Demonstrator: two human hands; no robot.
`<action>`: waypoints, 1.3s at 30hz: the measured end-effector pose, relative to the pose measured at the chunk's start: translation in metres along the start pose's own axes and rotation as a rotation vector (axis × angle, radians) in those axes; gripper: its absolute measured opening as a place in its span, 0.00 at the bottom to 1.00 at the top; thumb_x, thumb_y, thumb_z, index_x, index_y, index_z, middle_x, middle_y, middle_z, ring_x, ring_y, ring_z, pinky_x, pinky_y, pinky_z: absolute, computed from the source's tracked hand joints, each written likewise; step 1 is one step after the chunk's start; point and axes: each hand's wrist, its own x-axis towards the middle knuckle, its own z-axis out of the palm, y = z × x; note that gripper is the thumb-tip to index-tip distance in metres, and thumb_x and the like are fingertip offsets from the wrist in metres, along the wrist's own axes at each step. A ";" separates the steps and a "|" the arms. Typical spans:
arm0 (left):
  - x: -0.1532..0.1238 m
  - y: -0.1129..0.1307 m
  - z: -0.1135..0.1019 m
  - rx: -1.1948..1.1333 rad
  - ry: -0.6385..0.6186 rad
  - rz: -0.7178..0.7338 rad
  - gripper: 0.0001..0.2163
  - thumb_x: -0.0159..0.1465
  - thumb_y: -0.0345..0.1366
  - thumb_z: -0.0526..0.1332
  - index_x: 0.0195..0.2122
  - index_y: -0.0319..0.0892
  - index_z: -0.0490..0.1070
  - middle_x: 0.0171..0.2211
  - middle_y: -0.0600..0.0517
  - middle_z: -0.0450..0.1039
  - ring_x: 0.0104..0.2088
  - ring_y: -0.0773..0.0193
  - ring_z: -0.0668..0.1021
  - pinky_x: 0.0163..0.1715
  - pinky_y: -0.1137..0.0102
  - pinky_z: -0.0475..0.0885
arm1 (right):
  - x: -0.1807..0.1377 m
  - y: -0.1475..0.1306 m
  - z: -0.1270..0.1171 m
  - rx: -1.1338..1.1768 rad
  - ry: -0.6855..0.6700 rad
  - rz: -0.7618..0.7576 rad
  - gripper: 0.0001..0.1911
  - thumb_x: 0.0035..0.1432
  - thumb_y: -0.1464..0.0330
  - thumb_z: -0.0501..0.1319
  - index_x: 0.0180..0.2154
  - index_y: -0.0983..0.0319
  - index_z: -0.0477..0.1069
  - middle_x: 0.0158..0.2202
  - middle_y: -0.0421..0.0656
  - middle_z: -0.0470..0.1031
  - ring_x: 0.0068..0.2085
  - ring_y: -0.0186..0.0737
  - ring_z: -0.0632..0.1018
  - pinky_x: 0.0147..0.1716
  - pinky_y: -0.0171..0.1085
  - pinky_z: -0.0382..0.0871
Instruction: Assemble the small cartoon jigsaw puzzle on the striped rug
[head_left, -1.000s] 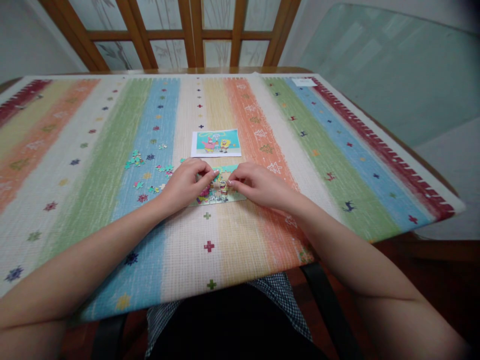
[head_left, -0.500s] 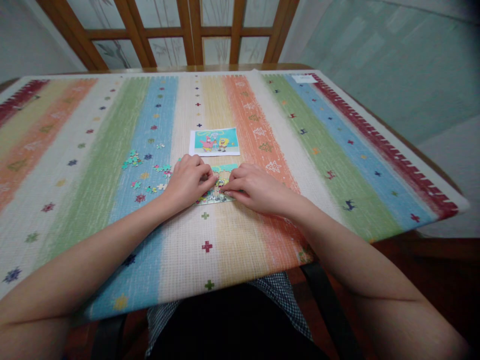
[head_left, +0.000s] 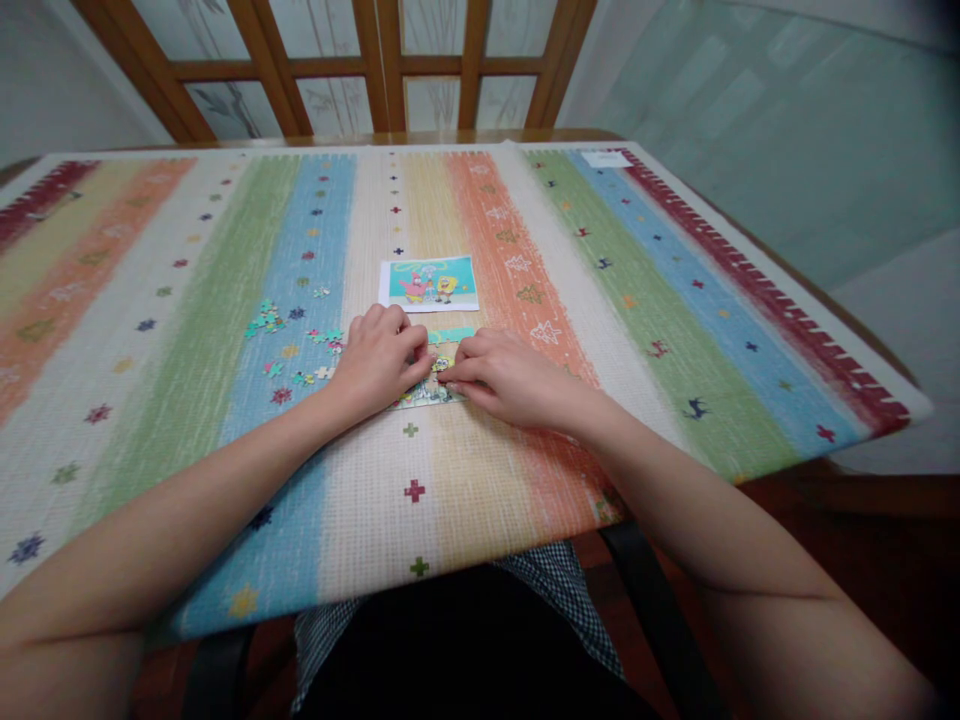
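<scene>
A partly assembled jigsaw puzzle [head_left: 442, 364] with cartoon figures lies on the cloth between my two hands. My left hand [head_left: 381, 358] rests over its left side, fingers curled and thumb against the index finger; whatever they pinch is hidden. From the right, my right hand [head_left: 504, 376] reaches onto the puzzle, its thumb and index fingertip closed at a small puzzle piece near the middle. Both hands cover parts of the puzzle. Just beyond it lies a printed reference picture [head_left: 429, 284] showing the cartoon scene.
Loose puzzle pieces [head_left: 265, 319] are scattered to the left of my left hand, with more pieces [head_left: 325, 341] close to it. A striped tablecloth [head_left: 375, 490] covers the table. A small white paper [head_left: 607, 159] lies at the far right, and wooden-framed doors [head_left: 367, 66] stand behind the table.
My right fingertips have shifted slightly left over the puzzle. My left hand has barely moved, and the loose pieces lie as before.
</scene>
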 end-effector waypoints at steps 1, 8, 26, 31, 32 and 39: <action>0.000 0.000 0.000 -0.010 0.001 -0.004 0.10 0.72 0.43 0.62 0.35 0.44 0.73 0.42 0.46 0.70 0.47 0.50 0.69 0.47 0.57 0.65 | 0.000 0.000 0.000 -0.002 -0.001 0.002 0.13 0.75 0.69 0.60 0.50 0.60 0.85 0.43 0.49 0.79 0.47 0.50 0.75 0.47 0.45 0.63; 0.000 -0.017 -0.020 -0.194 0.099 -0.072 0.10 0.76 0.42 0.57 0.41 0.45 0.73 0.38 0.49 0.70 0.43 0.56 0.72 0.47 0.60 0.68 | 0.000 0.002 0.001 -0.013 -0.004 -0.003 0.14 0.75 0.68 0.60 0.52 0.59 0.84 0.44 0.49 0.80 0.48 0.49 0.75 0.47 0.44 0.64; -0.071 -0.014 -0.023 -0.044 -0.251 0.275 0.29 0.80 0.48 0.47 0.77 0.38 0.56 0.76 0.41 0.56 0.78 0.50 0.59 0.78 0.52 0.56 | -0.004 -0.002 0.013 -0.188 0.063 -0.076 0.21 0.77 0.63 0.59 0.65 0.63 0.74 0.67 0.52 0.73 0.65 0.59 0.69 0.62 0.54 0.62; -0.070 -0.016 -0.024 -0.076 -0.277 0.274 0.30 0.80 0.50 0.46 0.77 0.39 0.56 0.77 0.42 0.55 0.78 0.51 0.57 0.79 0.52 0.53 | -0.011 -0.005 0.014 -0.214 0.025 -0.062 0.26 0.78 0.57 0.57 0.69 0.62 0.70 0.73 0.50 0.66 0.73 0.60 0.63 0.69 0.59 0.58; -0.070 -0.016 -0.024 -0.084 -0.277 0.274 0.29 0.80 0.50 0.47 0.77 0.40 0.55 0.77 0.43 0.55 0.78 0.51 0.57 0.79 0.53 0.53 | -0.012 -0.006 0.015 -0.218 0.024 -0.060 0.26 0.78 0.57 0.56 0.70 0.62 0.69 0.74 0.50 0.65 0.74 0.60 0.62 0.71 0.59 0.56; -0.069 -0.015 -0.025 -0.043 -0.282 0.280 0.29 0.80 0.49 0.45 0.77 0.39 0.55 0.77 0.43 0.56 0.77 0.51 0.59 0.78 0.54 0.53 | -0.014 -0.007 0.022 -0.238 0.037 -0.041 0.29 0.78 0.53 0.55 0.71 0.62 0.68 0.75 0.50 0.63 0.75 0.58 0.61 0.73 0.60 0.53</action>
